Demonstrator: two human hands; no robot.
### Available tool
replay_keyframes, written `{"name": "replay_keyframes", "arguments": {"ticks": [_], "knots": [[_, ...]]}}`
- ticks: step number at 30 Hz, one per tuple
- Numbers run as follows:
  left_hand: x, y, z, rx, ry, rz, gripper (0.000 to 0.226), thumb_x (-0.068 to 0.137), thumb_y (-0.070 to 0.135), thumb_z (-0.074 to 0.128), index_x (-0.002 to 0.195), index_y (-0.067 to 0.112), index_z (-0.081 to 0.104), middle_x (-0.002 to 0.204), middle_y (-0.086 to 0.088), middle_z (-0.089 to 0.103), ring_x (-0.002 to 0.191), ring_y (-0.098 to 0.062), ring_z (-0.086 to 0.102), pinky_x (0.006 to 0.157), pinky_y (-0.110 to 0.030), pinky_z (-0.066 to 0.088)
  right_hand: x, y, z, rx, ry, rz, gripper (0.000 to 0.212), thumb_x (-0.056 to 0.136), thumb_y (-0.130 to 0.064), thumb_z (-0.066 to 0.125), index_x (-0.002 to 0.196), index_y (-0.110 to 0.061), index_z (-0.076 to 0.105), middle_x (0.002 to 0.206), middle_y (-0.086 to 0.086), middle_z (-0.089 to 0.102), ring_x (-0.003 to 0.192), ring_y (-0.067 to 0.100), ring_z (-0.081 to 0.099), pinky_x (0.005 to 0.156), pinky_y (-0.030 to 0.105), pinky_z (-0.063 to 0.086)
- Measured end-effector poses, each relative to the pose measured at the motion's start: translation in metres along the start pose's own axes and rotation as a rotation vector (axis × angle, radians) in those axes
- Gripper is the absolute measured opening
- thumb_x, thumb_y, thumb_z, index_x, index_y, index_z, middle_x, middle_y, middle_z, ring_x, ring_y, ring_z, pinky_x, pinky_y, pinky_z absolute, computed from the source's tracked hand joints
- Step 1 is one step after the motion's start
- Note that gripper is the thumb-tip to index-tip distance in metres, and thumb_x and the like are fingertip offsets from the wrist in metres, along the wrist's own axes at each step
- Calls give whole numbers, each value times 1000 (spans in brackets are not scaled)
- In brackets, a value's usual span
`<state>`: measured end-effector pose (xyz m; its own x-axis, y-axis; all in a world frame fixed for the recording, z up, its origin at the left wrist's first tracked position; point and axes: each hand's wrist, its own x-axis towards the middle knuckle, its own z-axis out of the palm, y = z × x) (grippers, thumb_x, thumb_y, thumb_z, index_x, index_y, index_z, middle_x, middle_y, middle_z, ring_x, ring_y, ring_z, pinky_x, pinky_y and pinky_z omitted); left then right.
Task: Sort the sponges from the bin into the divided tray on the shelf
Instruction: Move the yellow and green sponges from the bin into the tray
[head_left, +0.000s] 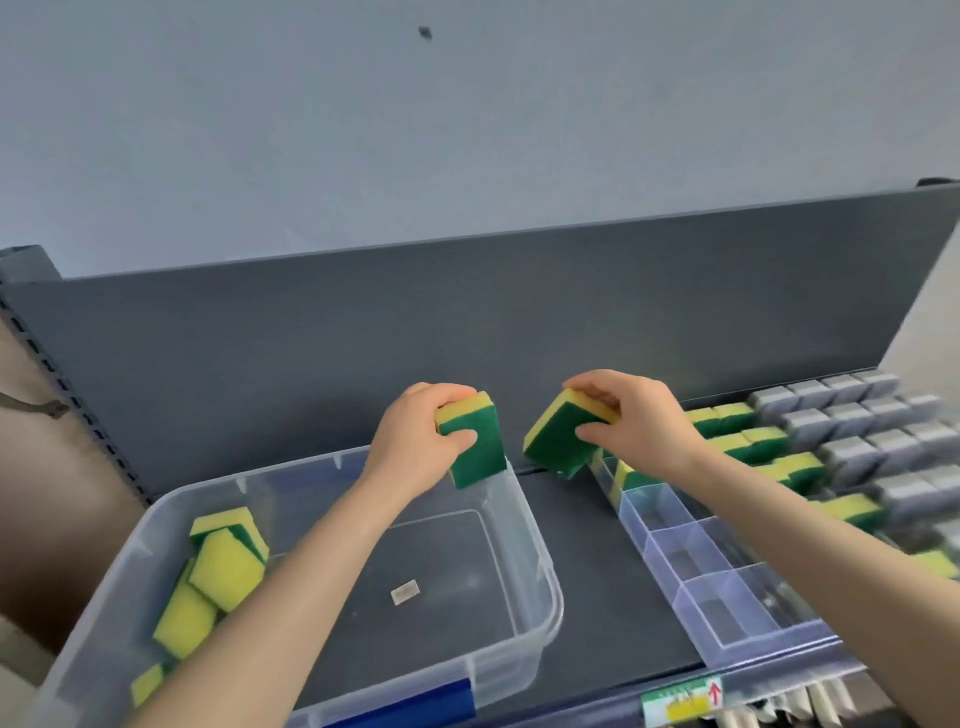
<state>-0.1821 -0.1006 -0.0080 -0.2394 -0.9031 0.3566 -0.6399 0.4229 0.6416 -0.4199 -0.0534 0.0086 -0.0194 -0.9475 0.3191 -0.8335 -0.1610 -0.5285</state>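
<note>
My left hand (415, 441) grips a yellow-and-green sponge (475, 447) above the far right corner of the clear plastic bin (535, 587). My right hand (639, 421) holds a second yellow-and-green sponge (556, 439), tilted, just left of the divided tray's (691, 587) far end. Several more such sponges (218, 566) lie at the bin's left side. The tray holds rows of yellow-green sponges (763, 441) and grey sponges (852, 421); its near left compartments show no sponges.
Bin and tray sit on a dark grey shelf (597, 571) with a tall dark back panel (467, 338). A small white label (404, 592) lies on the bin's floor. A price tag (683, 701) is on the shelf's front edge.
</note>
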Motion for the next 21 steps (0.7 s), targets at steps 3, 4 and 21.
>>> {"name": "replay_keyframes", "arguments": {"ticks": [3,4,21], "knots": [[10,23,25,-11,-6,5,41,77,16,70,115,32,63,100,13,55,87,-9,54,75,-25,41,0,29,-22,9,8,21,45,74,-17,74,115,-30,61,104,-12,66,96,11,59,90,31,49],[13,31,34,-16,-6,4,40,78,17,70,115,32,63,100,14,56,87,-9,54,75,-26,42,0,39,-28,11,6,28,45,74,-17,74,115,-30,61,104,-12,66,96,11,60,90,31,49],[18,117,176,-62,62,-76,39,80,13,68,114,33,63,104,19,54,93,1,51,75,-5,33,-5,184,-73,-36,-102,-35,45,77,-9,71,118,-25,61,114,-5,66,104,21,59,90,32,47]]}}
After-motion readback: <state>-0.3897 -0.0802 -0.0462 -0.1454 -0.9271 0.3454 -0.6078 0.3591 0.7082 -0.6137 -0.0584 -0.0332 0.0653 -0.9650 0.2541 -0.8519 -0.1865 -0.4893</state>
